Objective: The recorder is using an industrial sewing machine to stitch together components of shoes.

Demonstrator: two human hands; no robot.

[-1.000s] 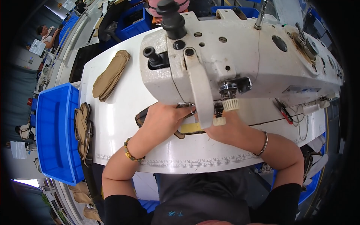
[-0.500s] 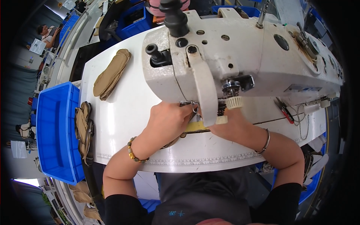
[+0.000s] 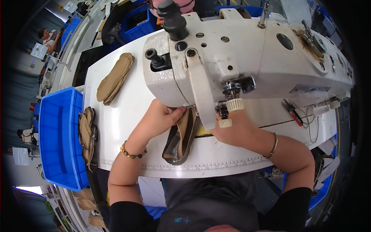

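A sewing machine (image 3: 232, 58) with a white head stands over the white table (image 3: 131, 91). Under its needle end, my left hand (image 3: 162, 118) pinches the far end of a tan fabric piece (image 3: 186, 125) between thumb and fingers. The piece has dark edging and a zipper along one side, and its rounded near end lies toward the table's front edge. To the right of the presser area rests my right hand (image 3: 234, 129); the machine's lever and knobs hide its fingertips. Between the hands shows a yellow strip (image 3: 203, 132) on the machine bed.
Stacked tan fabric pieces (image 3: 115, 79) lie at the far left of the table. Left of the table is a blue bin (image 3: 62, 139), with tan and dark pieces (image 3: 87, 133) beside it. Red-handled snips (image 3: 295, 116) lie at right. A person (image 3: 50, 40) sits far left.
My left hand has shifted left, and the zippered fabric piece, mostly hidden before, now shows turned toward me. My right hand has stayed nearly in place. The view has shifted slightly.
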